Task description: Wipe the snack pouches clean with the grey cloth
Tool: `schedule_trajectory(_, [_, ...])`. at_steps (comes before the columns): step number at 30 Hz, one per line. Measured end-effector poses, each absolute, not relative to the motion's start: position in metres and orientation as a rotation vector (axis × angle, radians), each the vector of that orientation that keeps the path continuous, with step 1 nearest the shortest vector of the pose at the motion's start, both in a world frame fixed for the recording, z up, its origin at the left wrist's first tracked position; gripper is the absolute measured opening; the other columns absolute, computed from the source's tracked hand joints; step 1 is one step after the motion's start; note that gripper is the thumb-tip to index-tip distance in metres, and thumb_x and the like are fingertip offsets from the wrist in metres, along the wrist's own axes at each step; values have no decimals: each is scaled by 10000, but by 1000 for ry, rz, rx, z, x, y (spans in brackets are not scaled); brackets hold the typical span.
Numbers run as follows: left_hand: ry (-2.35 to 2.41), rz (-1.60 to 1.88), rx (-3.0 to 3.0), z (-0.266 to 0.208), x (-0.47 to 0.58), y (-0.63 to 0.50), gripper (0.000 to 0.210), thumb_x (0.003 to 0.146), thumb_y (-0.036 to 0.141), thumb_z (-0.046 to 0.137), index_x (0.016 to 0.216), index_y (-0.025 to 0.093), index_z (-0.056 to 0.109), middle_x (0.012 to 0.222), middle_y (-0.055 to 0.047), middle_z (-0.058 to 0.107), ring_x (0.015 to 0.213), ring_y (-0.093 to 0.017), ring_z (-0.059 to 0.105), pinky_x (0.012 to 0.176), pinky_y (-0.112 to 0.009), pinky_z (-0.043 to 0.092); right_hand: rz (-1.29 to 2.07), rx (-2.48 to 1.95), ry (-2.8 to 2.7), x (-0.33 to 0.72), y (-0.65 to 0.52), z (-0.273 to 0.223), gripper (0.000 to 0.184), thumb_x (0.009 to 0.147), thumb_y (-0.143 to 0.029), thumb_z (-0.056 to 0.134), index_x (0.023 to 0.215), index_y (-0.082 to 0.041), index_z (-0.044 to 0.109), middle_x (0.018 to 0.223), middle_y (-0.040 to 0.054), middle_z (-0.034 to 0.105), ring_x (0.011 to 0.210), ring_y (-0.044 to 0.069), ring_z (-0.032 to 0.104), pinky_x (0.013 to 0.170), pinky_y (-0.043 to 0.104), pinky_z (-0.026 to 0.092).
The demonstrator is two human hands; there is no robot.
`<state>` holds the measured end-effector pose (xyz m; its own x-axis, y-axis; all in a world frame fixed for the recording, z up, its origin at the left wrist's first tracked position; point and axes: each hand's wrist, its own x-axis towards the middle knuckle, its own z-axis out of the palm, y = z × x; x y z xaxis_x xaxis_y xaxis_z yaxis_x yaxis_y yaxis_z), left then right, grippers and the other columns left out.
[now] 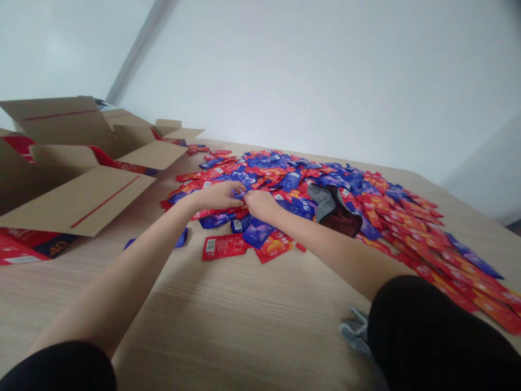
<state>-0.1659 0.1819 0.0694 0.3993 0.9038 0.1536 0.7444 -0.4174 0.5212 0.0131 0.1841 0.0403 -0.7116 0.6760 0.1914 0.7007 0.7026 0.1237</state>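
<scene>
1. At the clock's centre, over the near part of a mixed heap [299,179] of red and blue packets: left hand [220,194] and right hand [261,205], with fingertips close together at a small blue packet [239,194].
2. On the left, fingers loosely bent, with thumb and forefinger near the packet; on the right, fingers curled more tightly and mostly turned from view. Apparently pinched between both, but cannot tell how firmly, or by which hand.
3. Just beside the hands, from seven round to five o'clock: a red barcoded packet [225,247], a flat blue-purple packet [257,232] and an orange-printed packet [274,246], loose on the table [203,320].
4. At three o'clock, against the heap: a grey-and-dark cloth item [336,212], exact kind unclear.
5. Farther out, from three to four o'clock: overlapping rows of red packets [427,236], with a long blue packet [474,255] on top. By the look of it, the ordered portion.
6. From eleven to two o'clock: red and blue jumbled together. Seemingly the larger share, left unarranged; perhaps only partway along, judging by that contrast.
7. At nine o'clock: a front carton [61,203] with raised and spread flaps; toward ten, a rear carton [152,155], likewise unsealed. Cannot tell the contents of either.
</scene>
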Motion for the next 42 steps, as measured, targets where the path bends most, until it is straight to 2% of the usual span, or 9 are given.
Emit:
schedule_trajectory(3, [1458,518,2379,69,-157,157,420,633,307,784,1038,238,697,1049,-53,727,939,-255,666,794,-269,476,-286,-1193,-2716,44,159,55,339,897,-79,406,1130,-88,653,1084,182,703,1022,269,666,853,340,509])
schedule_trajectory(7, [1621,333,2577,63,-129,109,149,806,248,615,896,274,730,848,-52,740,793,-252,672,702,-295,448,-182,-1257,-2653,95,102,57,380,901,-85,408,1180,-140,660,1165,141,698,1038,238,665,874,323,508])
schedule_trajectory(18, [1378,61,2813,11,-39,-30,253,854,86,507,889,198,732,824,-142,744,726,-265,694,673,-387,436,254,-1173,-2488,185,-42,-21,485,870,-50,406,1226,-241,674,1248,52,680,1168,195,634,1045,390,496])
schedule_trajectory(22, [1404,5,2799,-21,-27,-57,364,881,80,450,1162,129,677,1198,-215,675,979,-304,688,786,-417,463,410,-1206,-2491,189,-61,-36,359,907,-156,485,1175,-241,708,1248,71,677,1204,240,610,1080,451,461])
schedule_trajectory(26, [1497,37,2773,-37,-26,-77,514,923,323,514,1393,114,515,1482,-224,438,1316,-383,481,997,-502,420,276,-1241,-2509,200,-70,-23,327,948,-276,467,1158,-231,715,1248,87,680,1219,246,593,1109,483,407])
schedule_trajectory(28, [1510,61,2773,-37,-28,-84,631,911,448,530,1438,108,460,1529,-218,366,1374,-404,401,1051,-532,387,122,-1301,-2489,214,-75,-17,332,941,-295,475,1170,-222,704,1315,101,633,1258,258,549,1118,485,382])
schedule_trajectory(32, [1554,66,2805,-32,-36,-93,642,945,457,468,1462,81,412,1523,-200,398,1389,-375,385,1085,-499,375,7,-1500,-2477,245,-92,-30,455,886,-379,559,1292,-185,616,1402,170,513,1269,340,491,1031,539,435])
schedule_trajectory(37, [1524,41,2821,-38,-43,-98,590,977,443,381,1453,97,430,1517,-160,424,1380,-359,394,1103,-496,359,40,-1580,-2303,260,-100,-60,350,925,-270,463,1225,-183,620,1219,154,559,1094,291,570,946,490,489])
schedule_trajectory(42, [1489,108,2796,-43,-45,-98,586,980,407,370,1457,69,414,1519,-169,418,1393,-376,369,1111,-531,343,100,-1509,-1951,228,-76,-30,217,920,-229,466,1088,-224,603,1026,83,594,980,239,599,888,442,503])
